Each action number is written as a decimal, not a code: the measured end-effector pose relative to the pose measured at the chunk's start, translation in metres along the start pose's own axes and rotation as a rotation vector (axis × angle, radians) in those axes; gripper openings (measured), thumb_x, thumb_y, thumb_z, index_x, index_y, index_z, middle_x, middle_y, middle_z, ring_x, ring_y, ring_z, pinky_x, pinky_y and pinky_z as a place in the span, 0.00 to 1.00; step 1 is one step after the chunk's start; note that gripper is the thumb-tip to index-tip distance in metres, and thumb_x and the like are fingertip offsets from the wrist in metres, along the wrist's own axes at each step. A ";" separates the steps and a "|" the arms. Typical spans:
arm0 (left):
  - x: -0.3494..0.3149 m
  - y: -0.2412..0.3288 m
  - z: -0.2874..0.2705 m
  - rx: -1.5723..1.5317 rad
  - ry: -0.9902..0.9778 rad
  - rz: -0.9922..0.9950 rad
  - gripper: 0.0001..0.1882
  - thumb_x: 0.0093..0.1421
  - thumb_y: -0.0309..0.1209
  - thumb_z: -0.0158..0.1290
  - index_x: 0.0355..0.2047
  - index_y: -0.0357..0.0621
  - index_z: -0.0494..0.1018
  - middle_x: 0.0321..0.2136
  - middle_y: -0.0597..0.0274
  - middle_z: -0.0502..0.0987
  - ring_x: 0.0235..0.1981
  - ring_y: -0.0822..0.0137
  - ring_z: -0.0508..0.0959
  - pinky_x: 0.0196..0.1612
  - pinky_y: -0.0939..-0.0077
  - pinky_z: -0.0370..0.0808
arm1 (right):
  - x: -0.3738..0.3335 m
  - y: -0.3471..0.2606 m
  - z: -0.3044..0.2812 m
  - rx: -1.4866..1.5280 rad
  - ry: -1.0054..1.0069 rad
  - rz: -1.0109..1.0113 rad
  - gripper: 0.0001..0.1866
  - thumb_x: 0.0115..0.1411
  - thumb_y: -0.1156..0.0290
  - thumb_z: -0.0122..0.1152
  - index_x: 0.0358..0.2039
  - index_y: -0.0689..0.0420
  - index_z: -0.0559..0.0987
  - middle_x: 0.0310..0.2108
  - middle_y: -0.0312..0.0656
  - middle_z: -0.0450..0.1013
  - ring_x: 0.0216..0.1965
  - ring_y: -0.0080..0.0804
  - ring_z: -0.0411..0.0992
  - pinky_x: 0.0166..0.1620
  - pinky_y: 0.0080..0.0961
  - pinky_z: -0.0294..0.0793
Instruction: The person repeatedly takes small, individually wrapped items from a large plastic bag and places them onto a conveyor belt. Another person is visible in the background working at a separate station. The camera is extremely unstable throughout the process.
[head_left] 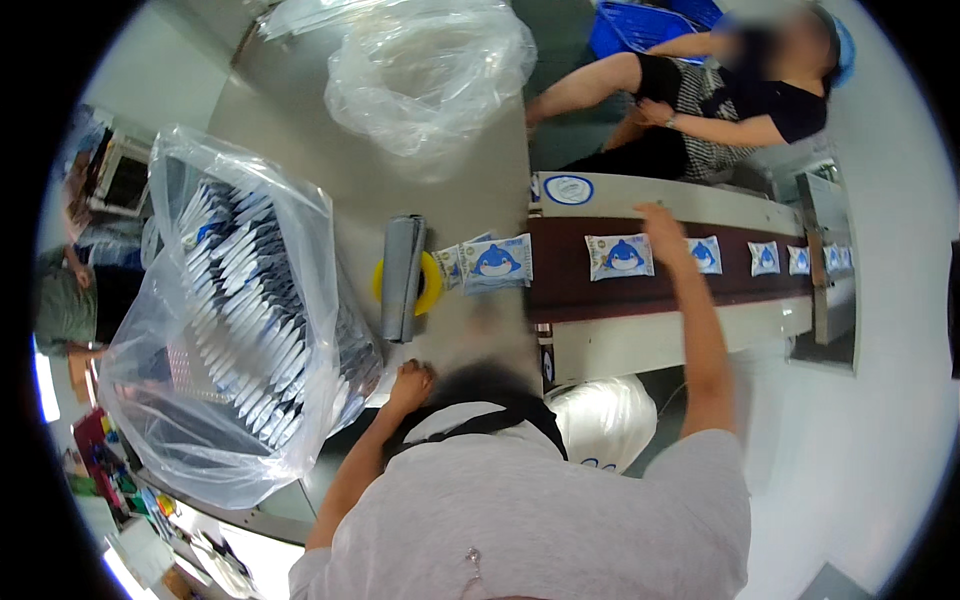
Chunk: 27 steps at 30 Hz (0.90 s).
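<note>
Head view, looking down over the person's own chest and grey shirt. Fingers of the right hand (660, 222) are spread flat and hold nothing, pressing or just releasing a small white sachet with a blue cartoon shark (620, 257) on the dark brown conveyor belt (570, 290). Fingers of the left hand (411, 383) are curled narrow into a loose fist at the near edge of the grey metal desk (470, 190); whether they hold anything cannot be told. A short fan of matching sachets (490, 263) lies at the desk's right edge, touching the belt's start. Beside it stand a grey roll (403, 275) and a yellow tape ring (431, 285). More single sachets (765, 258) ride further along the belt, spaced apart. At the desk's left edge a large clear plastic bag (230, 320) holds rows of packets. A co-worker's arm (590, 90) shows at the far side. Judging by this, sachets are being fed one by one onto the belt; the next move calls for drawing another from the fan and laying it flat behind the last.
</note>
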<state>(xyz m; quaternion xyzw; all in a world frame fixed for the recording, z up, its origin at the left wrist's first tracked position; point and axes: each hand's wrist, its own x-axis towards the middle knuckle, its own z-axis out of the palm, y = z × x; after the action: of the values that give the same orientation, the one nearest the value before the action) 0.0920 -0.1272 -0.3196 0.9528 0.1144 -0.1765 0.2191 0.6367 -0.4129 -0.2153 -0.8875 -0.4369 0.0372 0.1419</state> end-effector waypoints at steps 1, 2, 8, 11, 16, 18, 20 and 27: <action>0.006 0.002 -0.008 -0.153 -0.094 -0.071 0.10 0.57 0.34 0.49 0.29 0.40 0.72 0.28 0.49 0.75 0.39 0.48 0.72 0.44 0.57 0.69 | -0.002 0.021 -0.015 -0.252 -0.218 0.143 0.20 0.56 0.78 0.46 0.51 0.55 0.71 0.51 0.47 0.69 0.55 0.49 0.64 0.58 0.38 0.64; 0.015 0.005 -0.018 -0.310 -0.183 -0.134 0.11 0.57 0.36 0.49 0.29 0.40 0.72 0.28 0.49 0.76 0.37 0.48 0.73 0.42 0.57 0.70 | -0.012 0.056 -0.016 -0.353 -0.283 0.192 0.21 0.55 0.76 0.52 0.51 0.54 0.71 0.53 0.42 0.67 0.57 0.47 0.61 0.57 0.44 0.64; 0.076 0.034 -0.034 -0.635 -0.257 -0.094 0.16 0.60 0.41 0.50 0.31 0.38 0.72 0.31 0.49 0.78 0.33 0.52 0.77 0.36 0.59 0.73 | -0.020 0.077 -0.019 -0.341 -0.710 0.176 0.33 0.39 0.58 0.72 0.49 0.48 0.74 0.46 0.34 0.67 0.55 0.39 0.62 0.53 0.53 0.63; 0.106 0.070 -0.020 -1.192 -0.298 -0.318 0.17 0.60 0.43 0.51 0.38 0.41 0.72 0.39 0.58 0.77 0.39 0.60 0.76 0.42 0.63 0.74 | 0.016 0.022 -0.031 -0.087 -0.763 -0.025 0.28 0.39 0.58 0.71 0.43 0.53 0.78 0.45 0.38 0.68 0.52 0.41 0.62 0.53 0.45 0.63; 0.144 0.109 -0.018 -1.622 -0.235 -0.317 0.16 0.58 0.38 0.55 0.44 0.46 0.70 0.40 0.66 0.71 0.46 0.68 0.70 0.52 0.66 0.67 | 0.097 -0.106 -0.002 0.488 -0.676 -0.442 0.24 0.42 0.58 0.70 0.37 0.61 0.79 0.51 0.48 0.66 0.56 0.45 0.59 0.58 0.35 0.59; 0.156 0.122 -0.016 -1.861 -0.187 -0.514 0.14 0.57 0.37 0.57 0.42 0.48 0.71 0.37 0.67 0.70 0.44 0.69 0.70 0.53 0.65 0.66 | 0.129 -0.156 0.022 0.435 -0.797 -0.618 0.26 0.45 0.60 0.69 0.42 0.63 0.77 0.57 0.49 0.61 0.60 0.46 0.57 0.59 0.35 0.58; 0.164 0.131 -0.029 -2.061 -0.147 -0.708 0.12 0.56 0.37 0.58 0.39 0.49 0.71 0.35 0.67 0.70 0.41 0.69 0.70 0.54 0.64 0.65 | 0.151 -0.187 0.058 0.322 -0.950 -0.659 0.31 0.46 0.57 0.69 0.47 0.64 0.74 0.60 0.51 0.58 0.61 0.49 0.55 0.60 0.37 0.58; 0.165 0.108 -0.046 -2.637 0.159 -0.526 0.14 0.57 0.38 0.58 0.41 0.50 0.70 0.38 0.64 0.73 0.43 0.66 0.72 0.52 0.63 0.67 | 0.113 -0.223 0.155 0.062 -1.053 -0.448 0.68 0.26 0.40 0.74 0.64 0.58 0.52 0.57 0.59 0.57 0.60 0.56 0.54 0.60 0.45 0.58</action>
<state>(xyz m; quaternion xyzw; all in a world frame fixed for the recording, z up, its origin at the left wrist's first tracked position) 0.2877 -0.1778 -0.3037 -0.0091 0.3878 0.0833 0.9179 0.5064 -0.1614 -0.2937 -0.6304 -0.6250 0.4559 -0.0647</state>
